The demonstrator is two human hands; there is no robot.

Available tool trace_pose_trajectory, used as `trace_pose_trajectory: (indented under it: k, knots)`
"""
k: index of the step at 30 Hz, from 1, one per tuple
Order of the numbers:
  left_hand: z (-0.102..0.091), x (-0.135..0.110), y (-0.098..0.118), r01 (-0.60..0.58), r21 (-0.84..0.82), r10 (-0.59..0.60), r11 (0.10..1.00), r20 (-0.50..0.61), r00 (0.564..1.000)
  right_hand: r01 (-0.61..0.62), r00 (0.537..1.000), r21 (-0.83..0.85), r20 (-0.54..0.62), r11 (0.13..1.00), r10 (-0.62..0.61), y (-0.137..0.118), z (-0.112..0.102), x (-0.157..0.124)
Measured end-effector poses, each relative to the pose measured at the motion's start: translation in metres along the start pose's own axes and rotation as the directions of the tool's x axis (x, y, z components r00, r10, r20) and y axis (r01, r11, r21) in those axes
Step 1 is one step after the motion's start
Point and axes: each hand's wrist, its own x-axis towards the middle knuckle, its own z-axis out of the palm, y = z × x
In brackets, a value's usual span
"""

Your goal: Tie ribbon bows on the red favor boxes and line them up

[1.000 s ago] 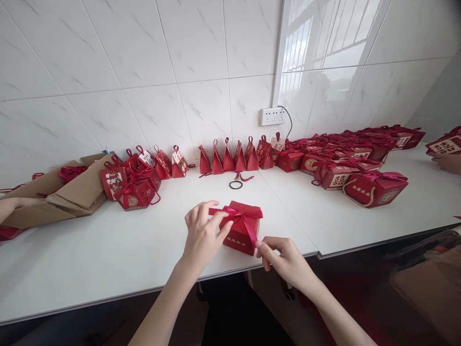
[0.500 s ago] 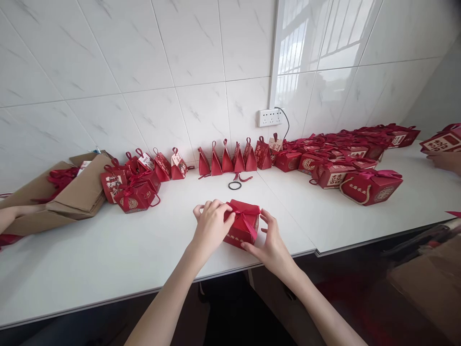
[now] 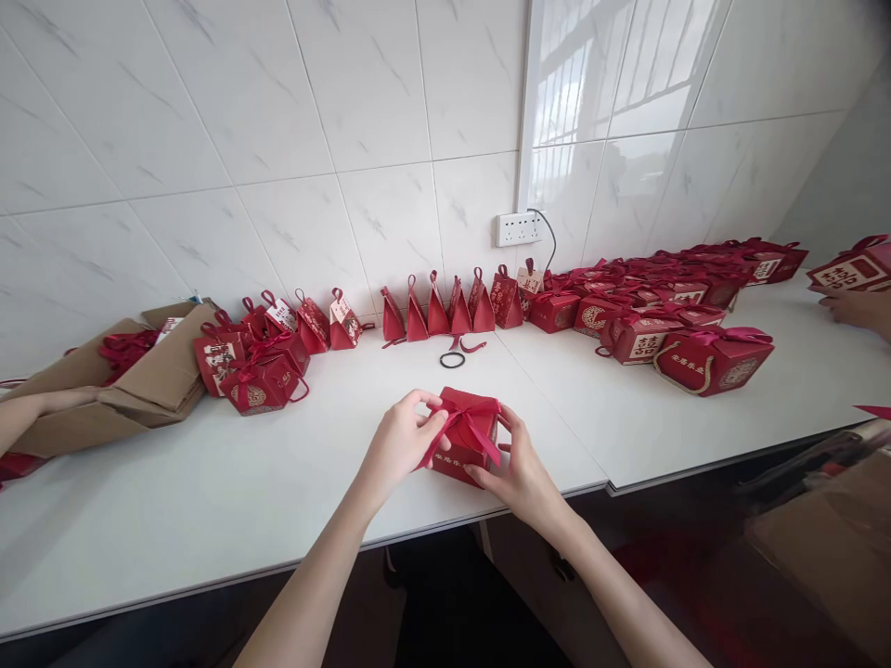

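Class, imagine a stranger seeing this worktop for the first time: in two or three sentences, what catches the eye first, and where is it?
First comes the red box near the white table's front edge, with a left hand holding its bright ribbon and a right hand against its right side. Next, a dense mass of red boxes stretches along the right, while pointed red boxes line the tiled wall in the centre.

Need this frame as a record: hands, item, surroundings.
left hand: pinching ribbon by its left tail
right hand: around right side of red box
item: red box on white table, bow on top
behind: black ring, then peaked boxes by the wall
far left: cardboard carton
far right: another person's hand, holding patterned box
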Motion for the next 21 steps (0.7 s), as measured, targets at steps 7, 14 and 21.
trace_pose_trajectory:
  k: [7,14,21]
  knots:
    - [-0.006,-0.009,-0.033,0.104,-0.2,-0.084,0.974,0.108,0.991,-0.044,0.998,0.076,0.055,0.996,0.039,-0.006,-0.008,-0.001]
    - [-0.037,-0.008,-0.055,0.193,0.055,-0.201,0.98,0.332,0.922,0.153,0.977,0.084,0.138,0.985,-0.164,-0.002,-0.025,0.014]
    - [-0.015,-0.005,-0.037,-0.183,-0.028,0.178,0.983,-0.126,0.976,0.182,0.964,0.095,0.179,0.979,-0.197,0.003,-0.034,0.017]
